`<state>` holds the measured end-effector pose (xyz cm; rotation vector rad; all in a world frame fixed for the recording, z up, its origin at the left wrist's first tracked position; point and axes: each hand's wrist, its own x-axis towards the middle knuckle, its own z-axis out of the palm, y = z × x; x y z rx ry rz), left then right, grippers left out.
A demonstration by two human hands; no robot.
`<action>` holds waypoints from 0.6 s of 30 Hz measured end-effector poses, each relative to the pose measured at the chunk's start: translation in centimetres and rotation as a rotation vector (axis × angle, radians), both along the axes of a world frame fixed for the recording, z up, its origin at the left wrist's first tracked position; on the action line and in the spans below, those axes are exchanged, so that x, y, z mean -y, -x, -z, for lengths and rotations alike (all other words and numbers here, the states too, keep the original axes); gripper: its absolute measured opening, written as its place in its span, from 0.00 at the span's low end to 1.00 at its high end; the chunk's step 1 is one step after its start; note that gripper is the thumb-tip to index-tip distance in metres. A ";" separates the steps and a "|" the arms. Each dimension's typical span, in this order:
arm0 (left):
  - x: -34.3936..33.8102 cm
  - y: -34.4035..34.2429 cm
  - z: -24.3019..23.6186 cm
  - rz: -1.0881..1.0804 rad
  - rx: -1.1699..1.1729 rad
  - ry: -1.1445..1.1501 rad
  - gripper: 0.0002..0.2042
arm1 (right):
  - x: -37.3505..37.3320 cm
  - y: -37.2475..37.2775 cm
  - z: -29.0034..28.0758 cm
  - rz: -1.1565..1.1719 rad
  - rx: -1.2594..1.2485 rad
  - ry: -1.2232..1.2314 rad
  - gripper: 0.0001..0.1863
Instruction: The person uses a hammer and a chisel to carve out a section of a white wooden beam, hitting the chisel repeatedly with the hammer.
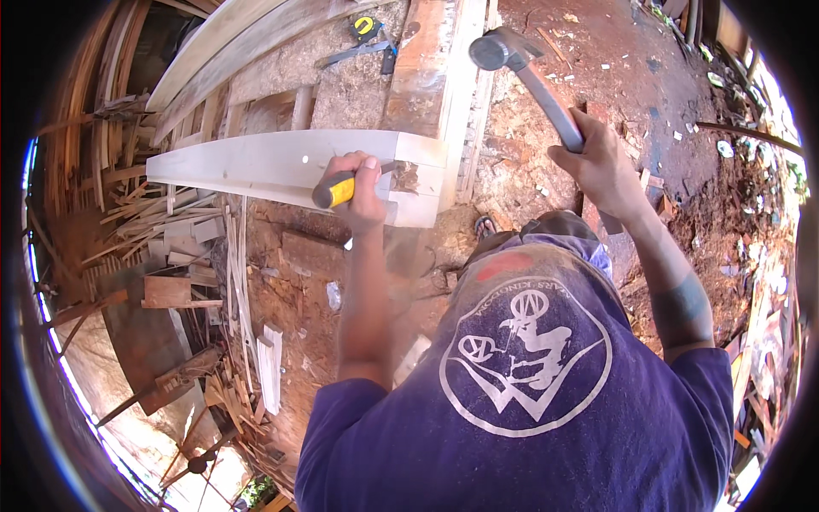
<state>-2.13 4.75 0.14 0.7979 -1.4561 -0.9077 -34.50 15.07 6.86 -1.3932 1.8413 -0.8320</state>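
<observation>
My left hand (pixel 365 192) is closed around a chisel (pixel 335 191) with a yellow and black handle. The chisel lies nearly level, its blade pointing right into a rough, chipped notch (pixel 404 177) near the right end of a pale squared timber (pixel 247 166). Raised to the right of the timber, my right hand (pixel 601 162) grips a claw hammer (pixel 542 96) by its grey handle. The hammer's head is up and away from me, well apart from the chisel. My fingers partly cover the chisel's shank.
Beyond the timber, a yellow and black tape measure (pixel 365 28) lies near a try square (pixel 357 54). Long planks (pixel 223 53) extend at the far left. Scrap wood (pixel 168 292) is heaped on the left, and chips litter the reddish dirt floor (pixel 589 51) on the right.
</observation>
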 end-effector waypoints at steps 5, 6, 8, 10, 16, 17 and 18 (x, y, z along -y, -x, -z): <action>1.0 1.0 0.2 -0.034 0.021 0.002 0.06 | 0.8 -2.0 -0.6 -0.122 -0.076 0.084 0.11; 1.6 0.0 1.3 -0.002 -0.005 -0.089 0.07 | 1.0 -2.3 -0.7 -0.177 -0.102 0.205 0.08; 1.7 -0.3 1.8 0.049 -0.035 -0.164 0.07 | 2.3 -2.4 -2.2 -0.249 -0.187 0.196 0.07; 1.7 -0.5 1.9 0.085 -0.055 -0.243 0.08 | 3.4 -3.4 -5.0 -0.343 -0.331 0.288 0.06; 1.6 0.1 0.9 0.005 -0.017 -0.232 0.15 | 4.7 -7.1 -11.3 -0.427 -0.278 0.773 0.10; 1.8 0.2 1.1 0.026 -0.058 -0.236 0.15 | 4.6 -7.4 -10.9 -0.473 -0.240 0.789 0.12; 2.0 0.4 1.3 0.046 -0.104 -0.236 0.15 | 4.8 -7.5 -9.5 -0.561 -0.458 0.564 0.14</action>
